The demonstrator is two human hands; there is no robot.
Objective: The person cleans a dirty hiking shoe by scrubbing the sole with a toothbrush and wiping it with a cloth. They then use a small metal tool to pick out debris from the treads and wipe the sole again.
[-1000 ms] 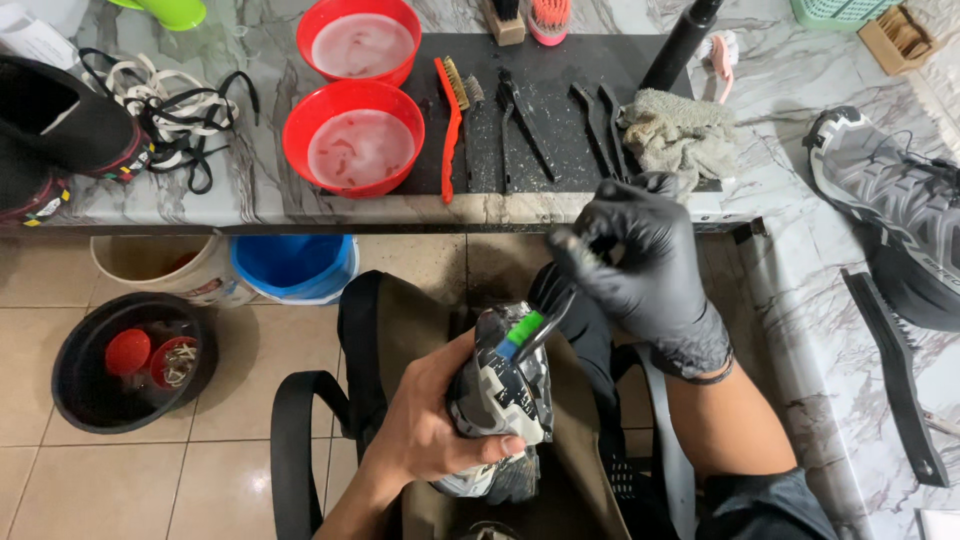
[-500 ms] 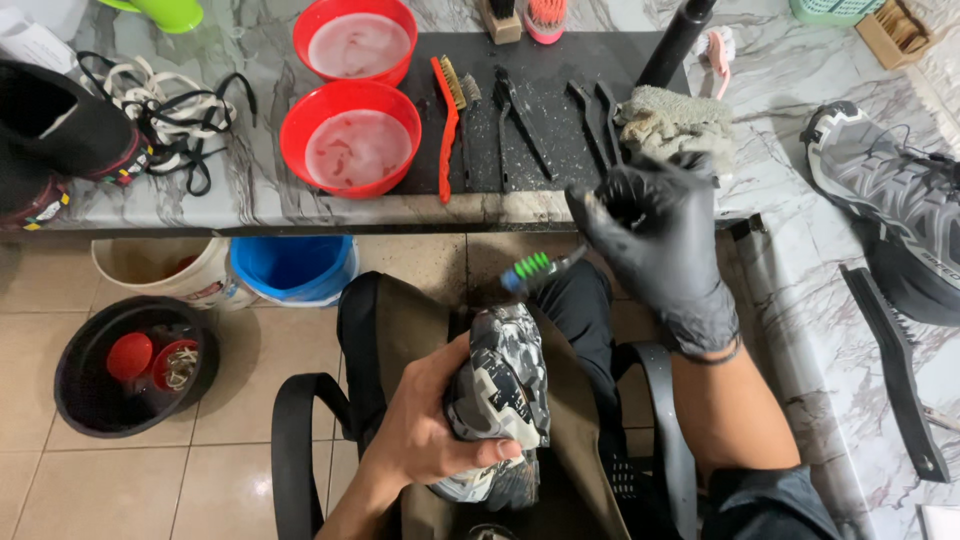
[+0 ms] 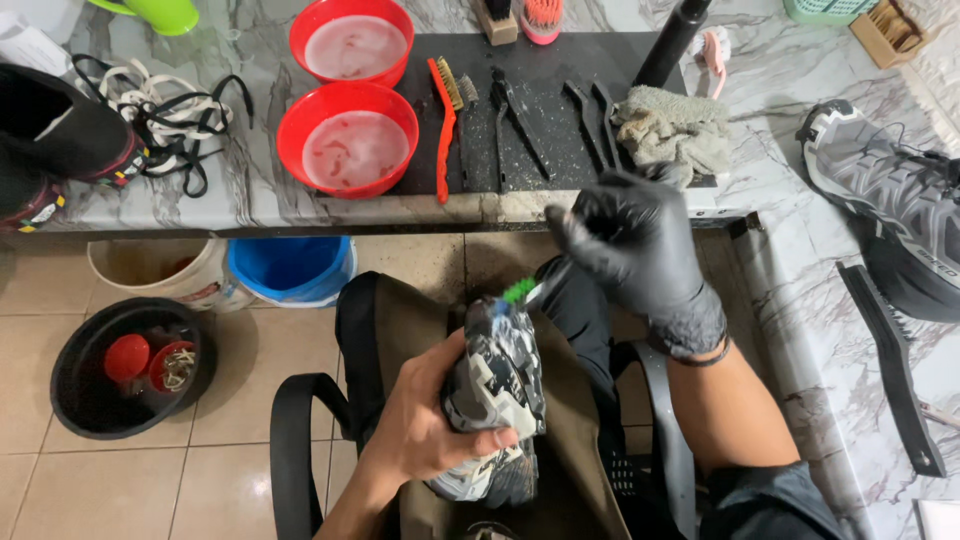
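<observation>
My bare left hand (image 3: 425, 425) grips a grey, black and white shoe (image 3: 497, 385) over my lap, sole side turned up. My right hand (image 3: 635, 245), in a black glove, holds a small brush with a green bristle head (image 3: 518, 291); the bristles touch the top end of the shoe. A brown apron (image 3: 400, 330) lies under the shoe.
Two red bowls (image 3: 348, 138) of cloudy water, an orange wire brush (image 3: 441, 125), dark tools on a black mat (image 3: 560, 120) and a grey rag (image 3: 672, 135) sit on the marble counter. Another grey shoe (image 3: 890, 200) lies right. Blue (image 3: 290, 268), white and black buckets stand on the floor.
My gloved right hand lifted the brush away toward the counter, then came back down; the green bristles are on the shoe's end again. The left hand keeps its hold.
</observation>
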